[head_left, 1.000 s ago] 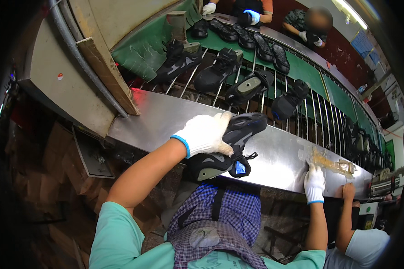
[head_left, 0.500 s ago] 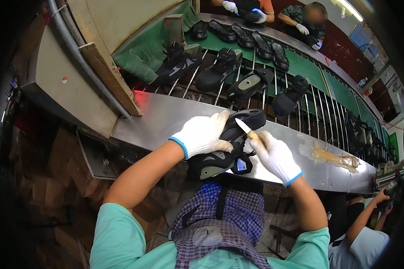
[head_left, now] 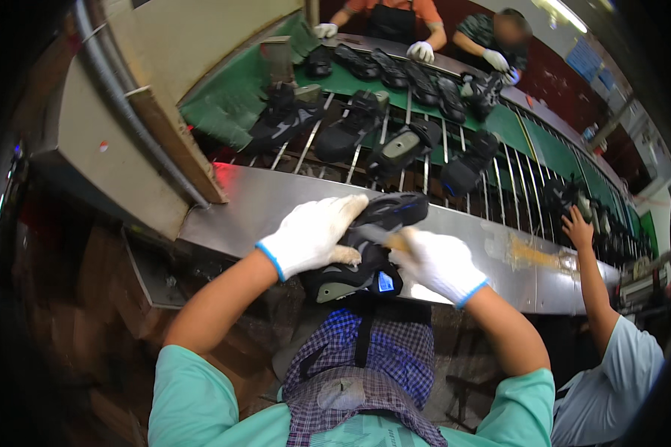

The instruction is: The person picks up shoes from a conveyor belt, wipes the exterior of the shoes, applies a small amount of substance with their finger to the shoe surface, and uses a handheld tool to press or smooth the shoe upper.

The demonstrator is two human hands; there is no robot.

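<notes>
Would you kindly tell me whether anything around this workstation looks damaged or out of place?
Yes: to the right of the right hand, a ragged yellow-brown patch mars the otherwise plain metal ledge; the green sheet at upper left looks wrinkled or scuffed.

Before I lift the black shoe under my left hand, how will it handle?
The black shoe probably feels stiff: a solid-looking olive form shows in its opening. That likely adds weight. The labelled flap may flop, since it juts sideways.

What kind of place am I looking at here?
Probably a shoe factory: dark shoes sit on a long row of metal rods, and several people along it wear white gloves.
</notes>
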